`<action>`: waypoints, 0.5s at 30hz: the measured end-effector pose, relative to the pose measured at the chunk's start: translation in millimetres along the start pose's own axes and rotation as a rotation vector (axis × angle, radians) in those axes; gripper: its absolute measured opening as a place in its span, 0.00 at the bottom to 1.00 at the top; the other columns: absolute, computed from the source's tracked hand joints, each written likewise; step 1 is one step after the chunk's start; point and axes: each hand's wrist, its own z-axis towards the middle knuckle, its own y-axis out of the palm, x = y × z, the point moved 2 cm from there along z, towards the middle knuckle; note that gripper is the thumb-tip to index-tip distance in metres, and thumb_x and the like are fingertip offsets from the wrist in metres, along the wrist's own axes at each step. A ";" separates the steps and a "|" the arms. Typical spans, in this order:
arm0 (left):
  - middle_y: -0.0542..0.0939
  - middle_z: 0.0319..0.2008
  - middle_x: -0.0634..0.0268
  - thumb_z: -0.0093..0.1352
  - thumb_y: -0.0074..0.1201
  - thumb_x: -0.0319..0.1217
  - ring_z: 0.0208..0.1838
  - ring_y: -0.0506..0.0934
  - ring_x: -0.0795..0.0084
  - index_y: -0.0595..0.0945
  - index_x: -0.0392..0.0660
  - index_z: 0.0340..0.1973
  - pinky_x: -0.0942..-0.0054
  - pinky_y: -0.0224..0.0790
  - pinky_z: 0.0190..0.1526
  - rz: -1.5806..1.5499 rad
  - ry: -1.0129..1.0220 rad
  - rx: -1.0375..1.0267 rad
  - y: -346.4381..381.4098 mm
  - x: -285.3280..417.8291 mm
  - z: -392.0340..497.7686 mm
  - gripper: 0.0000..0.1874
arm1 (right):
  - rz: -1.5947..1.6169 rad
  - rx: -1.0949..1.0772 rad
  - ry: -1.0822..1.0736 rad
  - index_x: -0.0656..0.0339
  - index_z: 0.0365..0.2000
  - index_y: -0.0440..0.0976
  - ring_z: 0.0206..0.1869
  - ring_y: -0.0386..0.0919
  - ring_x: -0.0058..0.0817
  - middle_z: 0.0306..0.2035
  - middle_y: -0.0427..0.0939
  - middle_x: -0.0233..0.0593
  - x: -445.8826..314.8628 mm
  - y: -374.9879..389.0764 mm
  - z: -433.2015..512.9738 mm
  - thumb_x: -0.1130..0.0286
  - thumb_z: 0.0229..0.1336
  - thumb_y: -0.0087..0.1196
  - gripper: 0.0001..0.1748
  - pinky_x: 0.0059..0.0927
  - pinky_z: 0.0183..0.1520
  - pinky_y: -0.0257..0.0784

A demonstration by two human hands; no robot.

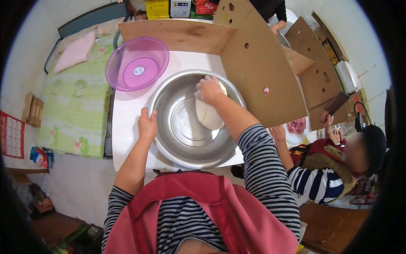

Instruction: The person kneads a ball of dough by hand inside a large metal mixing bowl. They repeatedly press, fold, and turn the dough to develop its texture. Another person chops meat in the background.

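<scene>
A wide stainless steel bowl (171, 127) stands on the white table before me. Its left rim is in my left hand (148, 125), with the thumb over the edge and most of the fingers hidden behind the wall. Inside, on the right, lies a long oval lump of pale dough (208, 114). My right hand (209, 90) grips the far part of the dough from above, its fingers curled and dusted with flour. A translucent purple plastic basin (139, 81) sits at the bowl's far left, with a sticker on its bottom.
Cardboard (253, 70) and plywood (177, 35) partitions border the white table (127, 139). To the right, a person (323, 171) holds up a cleaver (337, 102) near chopped meat (297, 125). Another person (279, 26) works behind the cardboard. At left stands a bed (73, 104).
</scene>
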 end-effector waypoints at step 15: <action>0.82 0.30 0.49 0.69 0.60 0.38 0.33 0.80 0.53 0.77 0.35 0.39 0.60 0.71 0.40 -0.140 0.051 0.113 10.2 -23.5 15.0 0.17 | 0.512 0.547 0.447 0.56 0.42 0.76 0.48 0.72 0.47 0.43 0.74 0.44 -41.0 -18.9 -235.1 0.60 0.57 0.64 0.17 0.45 0.51 0.70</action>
